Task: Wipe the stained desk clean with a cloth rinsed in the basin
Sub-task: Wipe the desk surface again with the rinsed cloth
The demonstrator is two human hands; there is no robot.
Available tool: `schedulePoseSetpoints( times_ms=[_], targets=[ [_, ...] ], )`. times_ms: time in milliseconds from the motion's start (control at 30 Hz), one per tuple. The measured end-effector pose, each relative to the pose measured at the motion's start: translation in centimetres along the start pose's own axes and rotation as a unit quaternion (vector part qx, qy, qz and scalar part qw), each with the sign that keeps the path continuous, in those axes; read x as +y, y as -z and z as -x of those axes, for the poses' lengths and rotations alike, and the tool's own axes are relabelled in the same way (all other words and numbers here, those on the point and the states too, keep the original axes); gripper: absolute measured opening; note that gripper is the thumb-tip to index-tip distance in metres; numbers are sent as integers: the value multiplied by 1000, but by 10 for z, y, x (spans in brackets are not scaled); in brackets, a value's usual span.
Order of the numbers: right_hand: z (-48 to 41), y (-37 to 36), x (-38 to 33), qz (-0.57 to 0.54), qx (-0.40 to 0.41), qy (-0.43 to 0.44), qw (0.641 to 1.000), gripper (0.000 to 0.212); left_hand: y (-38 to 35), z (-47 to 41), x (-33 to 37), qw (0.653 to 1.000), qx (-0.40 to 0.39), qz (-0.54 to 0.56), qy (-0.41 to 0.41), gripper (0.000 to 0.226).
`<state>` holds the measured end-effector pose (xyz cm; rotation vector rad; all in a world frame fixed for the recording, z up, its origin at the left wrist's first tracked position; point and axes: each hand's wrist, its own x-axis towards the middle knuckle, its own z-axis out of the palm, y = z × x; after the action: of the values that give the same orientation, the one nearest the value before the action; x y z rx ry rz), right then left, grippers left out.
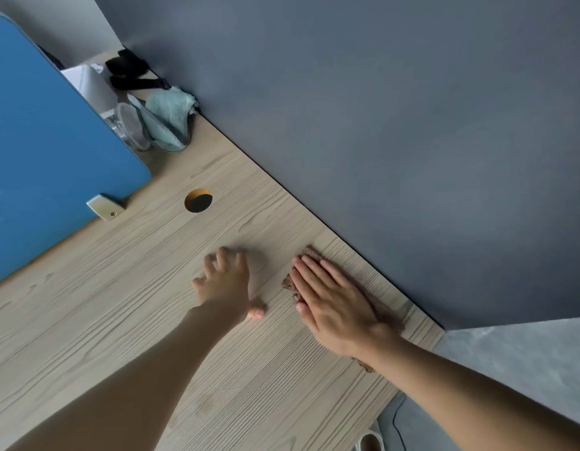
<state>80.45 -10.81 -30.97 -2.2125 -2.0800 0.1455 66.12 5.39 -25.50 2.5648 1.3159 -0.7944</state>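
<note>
Cloth (290,286), brown and rough-edged, is pinned flat to a pale wood-grain desk (119,320) under the right hand (331,304), close to the desk's back edge, where a grey wall panel (379,125) rises. The right hand's fingers are laid straight and together over the fabric, palm down. The cloth is pressed rather than clasped, and only its fringes are seen beyond the fingertips, beside the thumb and behind the wrist. The left hand (227,281) is set on the bare wood just beside the right hand, apart from the cloth. Its fingers are spread and slightly blurred, its thumb is stretched toward the right hand, and nothing is held in it. Beyond the left hand, 1 round cable hole (198,200) is cut through the desktop. At the left, a blue divider (48,157) is stood upright on the desk, and 1 small metal bracket (105,206) is seen at its foot. Farther back, in the corner between divider and wall panel, a teal towel (168,120) is heaped just beside a clear glass container (129,126). Black straps (129,71) are left lying behind them, against the wall panel.
</note>
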Motion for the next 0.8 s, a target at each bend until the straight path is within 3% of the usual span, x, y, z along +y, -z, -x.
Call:
schedulePoseSetpoints(
  times_ms=[67, 167, 267, 433, 633, 800],
  targets=[
    [-10, 2, 15, 8, -3, 21, 1000, 59, 2, 0, -3, 1000, -1, 3, -5, 119],
    [-32, 4, 41, 10, 19, -61, 998, 61, -1, 2, -9, 1000, 0, 19, -16, 122],
    [-42, 0, 23, 9, 27, -107, 994, 62, 5, 2, -13, 999, -9, 31, -24, 127],
    [-41, 0, 21, -4, 3, 15, 1000, 61, 33, -16, -26, 998, 4, 66, 2, 102],
    [-78, -1, 29, 5, 39, -84, 996, 61, 20, -28, -26, 997, 26, 51, 46, 114],
    [-70, -2, 6, 0, 16, -7, 1000, 62, 18, -34, -25, 998, 29, 44, 46, 113]
  ],
)
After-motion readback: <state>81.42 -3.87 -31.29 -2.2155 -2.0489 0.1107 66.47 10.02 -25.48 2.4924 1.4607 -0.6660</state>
